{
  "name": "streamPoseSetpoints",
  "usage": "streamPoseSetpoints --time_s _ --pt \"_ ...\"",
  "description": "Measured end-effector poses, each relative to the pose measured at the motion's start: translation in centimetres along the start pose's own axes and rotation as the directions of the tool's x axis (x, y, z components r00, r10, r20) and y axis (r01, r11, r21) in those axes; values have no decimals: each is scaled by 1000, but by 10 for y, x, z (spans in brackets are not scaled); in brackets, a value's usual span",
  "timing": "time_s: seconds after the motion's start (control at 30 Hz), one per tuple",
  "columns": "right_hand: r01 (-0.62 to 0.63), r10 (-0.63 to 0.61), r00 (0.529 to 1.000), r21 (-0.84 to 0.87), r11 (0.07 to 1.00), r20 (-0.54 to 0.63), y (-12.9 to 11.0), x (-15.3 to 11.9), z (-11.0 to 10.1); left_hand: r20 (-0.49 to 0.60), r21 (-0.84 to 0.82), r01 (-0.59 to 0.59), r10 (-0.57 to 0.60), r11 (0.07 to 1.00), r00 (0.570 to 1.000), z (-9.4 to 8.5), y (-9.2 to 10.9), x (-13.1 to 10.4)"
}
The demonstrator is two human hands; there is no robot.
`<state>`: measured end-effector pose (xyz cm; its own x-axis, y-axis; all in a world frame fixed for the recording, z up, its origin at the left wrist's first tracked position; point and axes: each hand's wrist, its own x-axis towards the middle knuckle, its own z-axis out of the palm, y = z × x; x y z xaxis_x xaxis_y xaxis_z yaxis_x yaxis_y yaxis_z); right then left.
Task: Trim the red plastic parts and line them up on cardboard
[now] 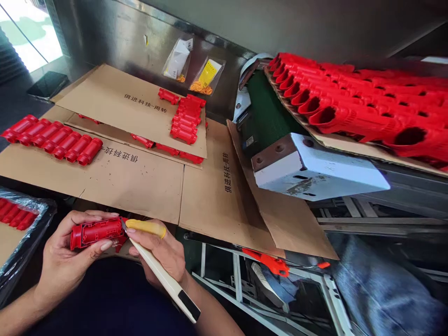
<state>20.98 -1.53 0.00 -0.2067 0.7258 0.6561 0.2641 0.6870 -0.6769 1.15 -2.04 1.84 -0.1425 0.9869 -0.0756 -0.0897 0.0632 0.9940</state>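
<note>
My left hand (65, 252) is closed around a red plastic housing (100, 232), hollow-looking and marked with dark outlines on its upper face. In my right hand (163, 249) is a white-handled knife (159, 273) with a black end. Its short metal tip meets the right end of the red housing. A yellow finger cot (145, 226) covers my right index finger, which presses along the knife near the tip. Part of the housing's underside and the fingers beneath it are hidden.
A row of red housings (66, 141) lies on the cardboard (150, 186); more sit on stacked sheets (112, 88). At right, many red parts (350, 102) rest above a green conveyor (269, 112) with a white metal end (315, 172). Small bags (208, 77), a phone (48, 85) and a plastic-lined tray (44, 214) are around.
</note>
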Motion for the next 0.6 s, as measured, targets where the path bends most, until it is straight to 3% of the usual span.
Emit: streamPoseSetpoints --time_s 0.2,0.43,0.6 --pt "-11 11 999 -15 1000 -52 -2 -1 1 13 0 5 -5 1000 1000 -2 -1 1" --pt "-4 3 1000 -19 1000 -22 -1 3 2 14 28 -25 24 999 1000 -4 -3 2" --pt "-49 49 999 8 999 12 0 3 3 24 28 -125 124 992 992 -5 -9 3"
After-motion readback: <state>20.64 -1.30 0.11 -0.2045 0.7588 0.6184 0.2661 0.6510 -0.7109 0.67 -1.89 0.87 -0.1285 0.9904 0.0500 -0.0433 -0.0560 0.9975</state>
